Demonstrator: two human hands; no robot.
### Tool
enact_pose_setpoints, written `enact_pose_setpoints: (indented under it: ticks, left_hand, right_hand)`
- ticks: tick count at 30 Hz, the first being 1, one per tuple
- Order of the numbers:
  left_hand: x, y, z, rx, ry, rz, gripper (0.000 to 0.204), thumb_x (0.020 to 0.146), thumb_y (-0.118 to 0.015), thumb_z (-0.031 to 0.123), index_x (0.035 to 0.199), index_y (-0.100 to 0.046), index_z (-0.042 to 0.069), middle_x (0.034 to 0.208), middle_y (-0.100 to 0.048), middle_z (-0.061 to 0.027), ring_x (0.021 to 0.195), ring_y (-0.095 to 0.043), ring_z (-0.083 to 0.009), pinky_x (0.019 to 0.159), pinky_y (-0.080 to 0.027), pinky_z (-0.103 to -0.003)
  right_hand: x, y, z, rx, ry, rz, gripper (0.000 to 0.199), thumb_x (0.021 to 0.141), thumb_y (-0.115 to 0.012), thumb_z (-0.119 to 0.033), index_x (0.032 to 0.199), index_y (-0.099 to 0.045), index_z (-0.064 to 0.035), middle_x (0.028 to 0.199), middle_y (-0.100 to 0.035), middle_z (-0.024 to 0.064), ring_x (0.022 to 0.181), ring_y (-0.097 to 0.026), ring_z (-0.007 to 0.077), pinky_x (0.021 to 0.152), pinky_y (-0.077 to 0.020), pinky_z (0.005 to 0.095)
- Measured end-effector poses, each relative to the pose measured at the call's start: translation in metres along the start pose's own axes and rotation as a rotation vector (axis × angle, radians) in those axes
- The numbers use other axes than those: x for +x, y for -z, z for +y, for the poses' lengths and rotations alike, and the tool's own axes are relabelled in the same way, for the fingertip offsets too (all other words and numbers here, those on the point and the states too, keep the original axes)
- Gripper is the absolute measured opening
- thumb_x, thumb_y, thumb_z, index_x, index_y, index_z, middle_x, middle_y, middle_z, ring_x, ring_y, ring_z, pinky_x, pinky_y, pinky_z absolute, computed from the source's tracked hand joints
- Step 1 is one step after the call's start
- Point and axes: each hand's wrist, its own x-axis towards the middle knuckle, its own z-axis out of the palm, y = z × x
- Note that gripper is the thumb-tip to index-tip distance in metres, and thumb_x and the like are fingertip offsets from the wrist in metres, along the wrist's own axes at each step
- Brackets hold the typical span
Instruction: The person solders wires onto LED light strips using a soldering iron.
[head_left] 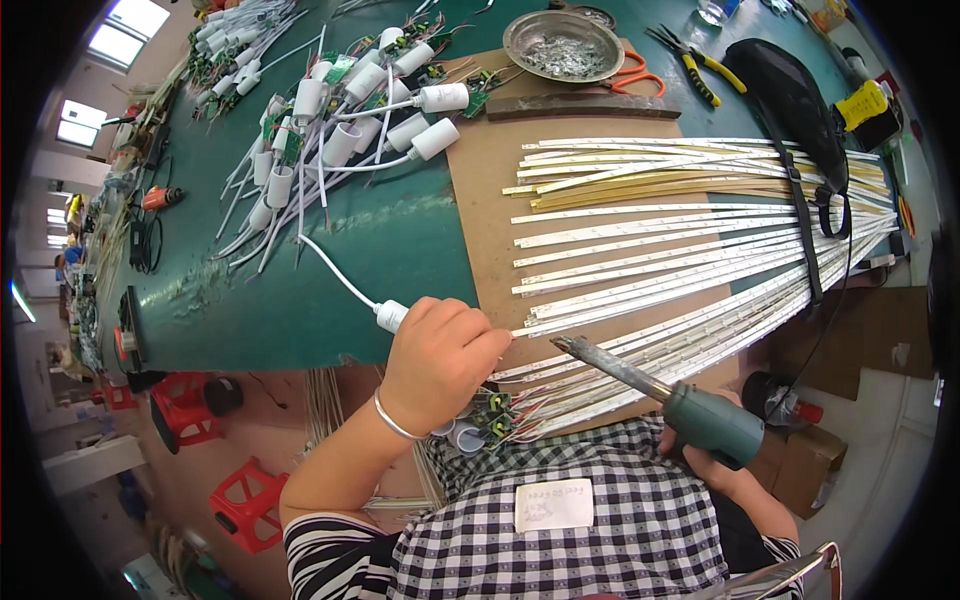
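Observation:
My left hand (pixel 445 350) is closed around a white cylindrical cap (pixel 391 316) with a white cable (pixel 340 270) trailing from its back. Its fingertips come close to the end of a white LED strip (pixel 590 322); whether they pinch it is hidden. At the lower right, my right hand (pixel 712 472) grips a soldering iron (pixel 712 425) with a green body, its dark tip pointing left over the strips. Below my left hand, green circuit boards with thin wires (pixel 492 412) join more strips at the table edge.
A heap of white caps and circuit boards (pixel 340 130) covers the table's left. A metal bowl of solder bits (pixel 563 47), orange-handled scissors (pixel 638 75), pliers (pixel 700 65) and a black bag (pixel 785 100) lie at the back. A dark bar (pixel 583 107) crosses the brown board (pixel 480 215). Red stools (pixel 250 503) stand below.

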Motion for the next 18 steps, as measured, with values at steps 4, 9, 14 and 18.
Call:
enact_pose_setpoints:
  ticks: [4, 9, 14, 18]
  left_hand:
    - [0.002, 0.003, -0.005, -0.005, -0.043, -0.03, 0.021, 0.061, -0.071, 0.003, 0.08, -0.068, 0.012, 0.069, -0.056, 0.0012, 0.069, -0.056, -0.0183, 0.063, -0.041, -0.033]
    - [0.004, 0.004, -0.009, -0.001, -0.113, -0.012, 0.016, 0.065, -0.071, 0.005, 0.079, -0.067, 0.012, 0.068, -0.053, 0.0007, 0.066, -0.056, -0.018, 0.06, -0.041, -0.033]
    - [0.001, -0.001, -0.012, -0.019, -0.114, -0.042, 0.013, 0.066, -0.071, 0.006, 0.077, -0.066, 0.012, 0.066, -0.05, 0.0004, 0.065, -0.055, -0.0181, 0.059, -0.041, -0.033]
    - [0.0, -0.002, -0.014, -0.02, -0.102, -0.042, 0.012, 0.066, -0.07, 0.006, 0.075, -0.066, 0.012, 0.065, -0.05, -0.0001, 0.063, -0.055, -0.0183, 0.058, -0.041, -0.033]
  right_hand:
    - [0.001, -0.002, -0.001, -0.275, 0.065, 0.01, 0.037, 0.09, -0.054, -0.035, 0.108, -0.057, -0.0026, 0.077, -0.066, 0.0044, 0.075, -0.063, 0.0145, 0.078, -0.0451, 0.0318]
    - [0.002, 0.001, 0.009, -0.416, 0.175, -0.076, 0.038, 0.079, -0.068, -0.008, 0.115, -0.057, -0.0004, 0.104, -0.062, 0.0112, 0.09, -0.062, 0.0229, 0.083, -0.0477, 0.0337]
    - [-0.005, -0.009, 0.028, -0.204, -0.038, -0.005, 0.039, 0.074, -0.072, -0.011, 0.111, -0.063, -0.0047, 0.115, -0.058, 0.0125, 0.105, -0.055, 0.0275, 0.089, -0.0441, 0.0365]
    - [0.007, -0.007, 0.013, -0.376, 0.104, -0.031, 0.041, 0.073, -0.074, -0.013, 0.112, -0.062, -0.0044, 0.114, -0.058, 0.0117, 0.101, -0.058, 0.0265, 0.086, -0.0464, 0.0345]
